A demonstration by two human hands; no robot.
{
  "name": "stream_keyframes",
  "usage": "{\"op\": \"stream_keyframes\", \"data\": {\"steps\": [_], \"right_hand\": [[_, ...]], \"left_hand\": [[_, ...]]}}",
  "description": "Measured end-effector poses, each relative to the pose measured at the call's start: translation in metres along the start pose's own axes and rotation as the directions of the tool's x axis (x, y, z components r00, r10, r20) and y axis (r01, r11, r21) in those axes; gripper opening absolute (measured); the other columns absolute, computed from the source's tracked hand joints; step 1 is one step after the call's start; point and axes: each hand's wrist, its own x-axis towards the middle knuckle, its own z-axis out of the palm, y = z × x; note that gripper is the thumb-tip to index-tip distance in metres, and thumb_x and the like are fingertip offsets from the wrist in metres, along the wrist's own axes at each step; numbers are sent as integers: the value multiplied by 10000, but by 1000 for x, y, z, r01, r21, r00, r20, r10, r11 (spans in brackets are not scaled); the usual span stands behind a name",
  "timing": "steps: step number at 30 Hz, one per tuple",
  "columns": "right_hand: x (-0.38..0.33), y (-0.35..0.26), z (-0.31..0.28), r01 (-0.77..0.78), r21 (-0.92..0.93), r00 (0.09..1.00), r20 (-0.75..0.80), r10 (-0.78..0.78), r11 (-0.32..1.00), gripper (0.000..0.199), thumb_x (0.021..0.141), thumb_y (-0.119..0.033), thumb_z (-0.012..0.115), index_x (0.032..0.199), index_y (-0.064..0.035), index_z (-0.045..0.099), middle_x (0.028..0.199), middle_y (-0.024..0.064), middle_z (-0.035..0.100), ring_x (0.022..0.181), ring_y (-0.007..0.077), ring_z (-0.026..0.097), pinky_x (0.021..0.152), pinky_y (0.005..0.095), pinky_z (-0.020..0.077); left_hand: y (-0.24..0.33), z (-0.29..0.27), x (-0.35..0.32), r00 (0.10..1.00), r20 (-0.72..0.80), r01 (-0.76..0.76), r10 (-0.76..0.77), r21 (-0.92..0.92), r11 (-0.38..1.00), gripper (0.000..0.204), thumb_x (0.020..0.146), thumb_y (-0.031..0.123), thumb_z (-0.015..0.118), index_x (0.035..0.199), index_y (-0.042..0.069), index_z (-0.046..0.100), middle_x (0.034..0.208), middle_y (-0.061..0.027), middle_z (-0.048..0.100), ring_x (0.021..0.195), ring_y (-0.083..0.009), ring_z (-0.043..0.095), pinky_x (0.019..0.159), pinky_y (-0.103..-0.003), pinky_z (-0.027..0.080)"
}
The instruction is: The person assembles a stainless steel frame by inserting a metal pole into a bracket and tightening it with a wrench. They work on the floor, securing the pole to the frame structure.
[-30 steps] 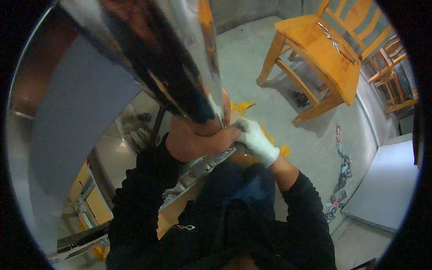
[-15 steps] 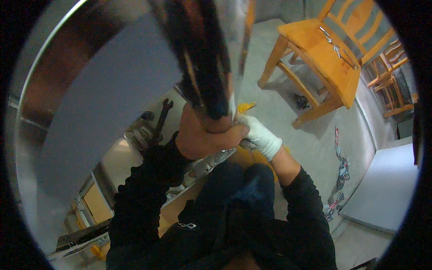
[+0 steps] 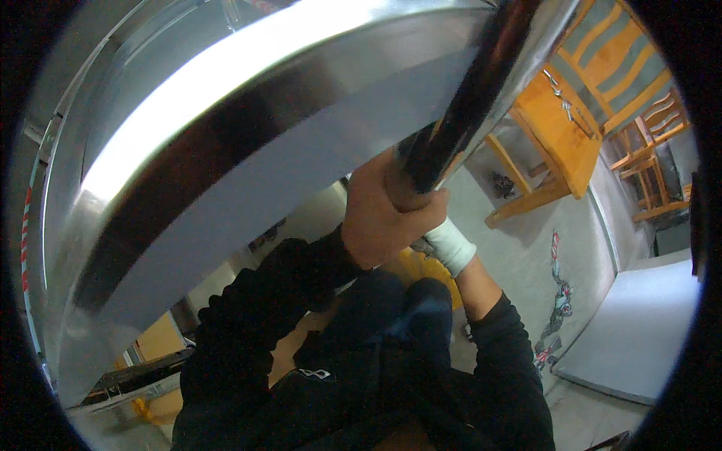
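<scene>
A big sheet-metal duct (image 3: 226,150) fills the view, held up above the fingers. Its folded edge (image 3: 451,120) is clasped by the bare left hand (image 3: 383,218), fingers wrapped shut around it. The right hand (image 3: 444,244), in a white glove, lies just behind and under those fingers; its grip cannot be told. The edge is best kept firmly clamped, with the duct kept level.

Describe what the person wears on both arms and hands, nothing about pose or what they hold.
Both arms are covered by long black sleeves reaching to the wrists. The left hand is bare, with no glove. The right hand wears a white glove, its cuff ending where the bare wrist shows above the black right sleeve. The left sleeve looks thick and bunched. No watch or jewellery is visible.
</scene>
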Motion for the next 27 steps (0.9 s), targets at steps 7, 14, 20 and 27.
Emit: {"op": "stream_keyframes", "data": {"steps": [7, 14, 20, 27], "right_hand": [[-14, -32, 8, -58, -308, 998, -46, 46, 950, 232, 830, -254, 593, 896, -32, 589, 674, 20, 589, 491, 68, 491, 437, 215, 388], [-26, -58, 26, -188, -373, 981, -115, 156, 909, 199, 803, -222, 592, 847, -28, 608, 658, 18, 587, 506, 69, 506, 451, 207, 398], [-27, -53, 25, -140, -341, 989, -98, 113, 929, 169, 802, -175, 587, 865, -21, 614, 663, 25, 581, 511, 72, 502, 460, 209, 403], [-29, -52, 24, -157, -385, 985, -125, 118, 910, 227, 813, -200, 594, 899, 8, 618, 687, 29, 598, 531, 88, 519, 489, 229, 424]], "left_hand": [[-5, -3, 0, 998, 34, 58, -56, -50, 997, 376, 695, 138, 699, 1008, -20, 563, 900, -153, 638, 858, -207, 630, 802, -326, 480], [-3, -25, -10, 987, 51, -154, 154, 11, 988, 403, 664, 79, 714, 1000, 56, 492, 920, -19, 505, 885, -111, 455, 734, -315, 402], [61, -49, -55, 976, 112, 216, -189, -324, 921, 188, 786, 148, 623, 719, 75, 463, 654, -23, 418, 575, -146, 387, 542, -288, 307], [147, -33, -89, 542, 785, 637, 301, -617, 463, 374, 757, 202, 752, 671, 53, 420, 612, 9, 395, 550, -86, 362, 490, -269, 249]]}}
